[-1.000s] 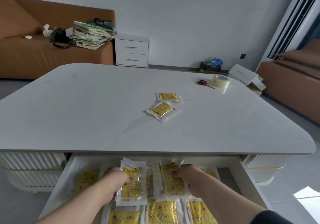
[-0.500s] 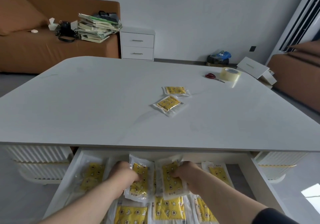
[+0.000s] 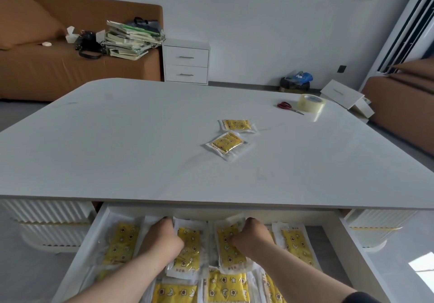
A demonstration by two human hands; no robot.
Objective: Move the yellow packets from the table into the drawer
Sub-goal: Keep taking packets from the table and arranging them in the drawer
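Below the tabletop's [image 3: 141, 152] near edge, the white drawer [image 3: 352, 251] stood pulled open, its floor lined with yellow packets. Both hands reached into it side by side. The left hand [image 3: 164, 239] had its fingers closed on the top edge of one packet [image 3: 189, 251], and the right hand [image 3: 253, 237] gripped another packet [image 3: 229, 248] the same way; the two packets lay just beside each other over the ones beneath. At 9 o'clock of the left hand lay a further packet [image 3: 121, 244], and at 3 o'clock of the right hand another [image 3: 297, 244]. Up on the tabletop, toward 12 o'clock from the hands, two yellow packets remained: the nearer one [image 3: 227, 144] tilted, the farther one [image 3: 237, 125] just beyond it. Red scissors [image 3: 287, 106] and a tape roll [image 3: 311, 102] sat close together near the far right edge.
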